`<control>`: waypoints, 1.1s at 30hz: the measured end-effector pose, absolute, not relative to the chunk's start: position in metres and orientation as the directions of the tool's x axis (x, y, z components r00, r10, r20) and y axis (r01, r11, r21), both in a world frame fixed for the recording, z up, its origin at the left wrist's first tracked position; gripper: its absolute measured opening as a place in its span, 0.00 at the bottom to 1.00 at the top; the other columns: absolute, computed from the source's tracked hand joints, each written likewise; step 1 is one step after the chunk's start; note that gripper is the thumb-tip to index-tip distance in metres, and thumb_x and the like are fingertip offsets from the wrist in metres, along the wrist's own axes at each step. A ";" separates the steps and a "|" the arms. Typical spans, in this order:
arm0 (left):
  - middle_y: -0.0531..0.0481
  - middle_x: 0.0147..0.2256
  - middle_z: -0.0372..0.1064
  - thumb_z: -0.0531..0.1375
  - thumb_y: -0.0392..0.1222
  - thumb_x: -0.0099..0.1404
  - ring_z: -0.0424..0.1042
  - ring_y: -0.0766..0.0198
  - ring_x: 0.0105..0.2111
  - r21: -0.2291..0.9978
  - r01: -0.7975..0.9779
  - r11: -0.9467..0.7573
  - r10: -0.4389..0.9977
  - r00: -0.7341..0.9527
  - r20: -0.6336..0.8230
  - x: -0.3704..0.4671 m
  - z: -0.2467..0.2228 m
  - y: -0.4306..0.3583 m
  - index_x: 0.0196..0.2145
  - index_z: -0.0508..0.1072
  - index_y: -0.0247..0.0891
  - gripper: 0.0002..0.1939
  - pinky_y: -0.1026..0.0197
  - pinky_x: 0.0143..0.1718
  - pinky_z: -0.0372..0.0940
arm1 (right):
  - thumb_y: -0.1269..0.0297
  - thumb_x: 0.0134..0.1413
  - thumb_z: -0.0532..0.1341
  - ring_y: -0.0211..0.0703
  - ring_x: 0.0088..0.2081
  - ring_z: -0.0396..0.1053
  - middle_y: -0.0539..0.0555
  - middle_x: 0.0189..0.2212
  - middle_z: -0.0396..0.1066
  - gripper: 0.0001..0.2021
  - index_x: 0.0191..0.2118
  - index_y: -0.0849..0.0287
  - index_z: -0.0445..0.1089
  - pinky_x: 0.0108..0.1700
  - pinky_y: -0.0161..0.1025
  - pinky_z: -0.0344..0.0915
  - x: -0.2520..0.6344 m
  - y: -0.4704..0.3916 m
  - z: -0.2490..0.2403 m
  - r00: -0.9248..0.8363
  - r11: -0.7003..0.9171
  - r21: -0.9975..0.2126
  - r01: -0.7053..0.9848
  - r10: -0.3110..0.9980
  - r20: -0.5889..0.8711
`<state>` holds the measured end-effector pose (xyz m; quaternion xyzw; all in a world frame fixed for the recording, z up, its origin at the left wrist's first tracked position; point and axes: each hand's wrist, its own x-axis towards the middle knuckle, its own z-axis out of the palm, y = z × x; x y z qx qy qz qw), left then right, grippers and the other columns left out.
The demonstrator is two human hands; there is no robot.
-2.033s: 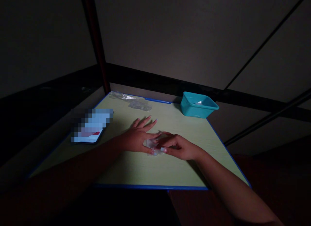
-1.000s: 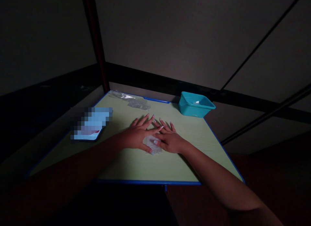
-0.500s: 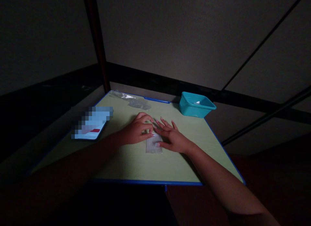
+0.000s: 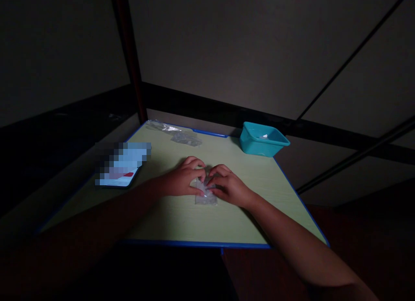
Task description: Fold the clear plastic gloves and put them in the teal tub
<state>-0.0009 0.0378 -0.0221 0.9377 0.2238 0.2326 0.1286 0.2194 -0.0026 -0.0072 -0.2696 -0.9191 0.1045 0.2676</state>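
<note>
A small clear plastic bag (image 4: pixel 206 200) lies on the table in front of me, its near part flat and its far part covered by my fingers. My left hand (image 4: pixel 185 179) comes in from the left, with curled fingers and the thumb on the bag's left side. From the right, my right hand (image 4: pixel 231 186) bends its fingers and thumb together on the bag's right side. Both hands pinch the plastic, and the fingertips are close to each other. The bag's contents are too dim to make out.
More clear plastic bags (image 4: pixel 186 140) lie at the back left of the pale green table (image 4: pixel 181 225), which has a blue edge. A teal bin (image 4: pixel 259 147) stands at the back right corner with something pale inside. A phone (image 4: pixel 125 169) with a lit screen is at the left.
My right hand's outstretched fingers have curled in onto the bag. My left hand has come slightly nearer to me, and its fingers now close on the plastic, which has bunched up.
</note>
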 end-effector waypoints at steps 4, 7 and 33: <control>0.44 0.49 0.59 0.68 0.55 0.49 0.53 0.49 0.54 0.354 0.408 -0.841 0.521 0.787 0.331 0.001 -0.020 0.035 0.35 0.69 0.40 0.21 0.48 0.54 0.53 | 0.63 0.53 0.62 0.49 0.45 0.61 0.59 0.40 0.65 0.07 0.38 0.59 0.72 0.48 0.48 0.60 0.221 -0.003 -0.007 -0.711 0.819 -0.357 0.450 0.570 0.412; 0.43 0.50 0.59 0.69 0.55 0.47 0.52 0.49 0.55 0.355 0.432 -0.829 0.540 0.784 0.306 0.001 -0.020 0.034 0.36 0.70 0.40 0.23 0.48 0.54 0.53 | 0.63 0.52 0.63 0.49 0.43 0.61 0.59 0.38 0.65 0.08 0.37 0.59 0.72 0.46 0.47 0.61 0.225 -0.002 -0.006 -0.698 0.798 -0.355 0.488 0.600 0.391; 0.43 0.51 0.60 0.70 0.62 0.38 0.51 0.46 0.56 0.352 0.461 -0.815 0.560 0.785 0.267 -0.001 -0.025 0.041 0.36 0.69 0.41 0.32 0.47 0.57 0.48 | 0.84 0.44 0.52 0.42 0.36 0.64 0.51 0.28 0.67 0.15 0.28 0.57 0.70 0.42 0.41 0.60 0.226 -0.012 0.009 -0.823 0.808 -0.460 0.370 0.514 0.241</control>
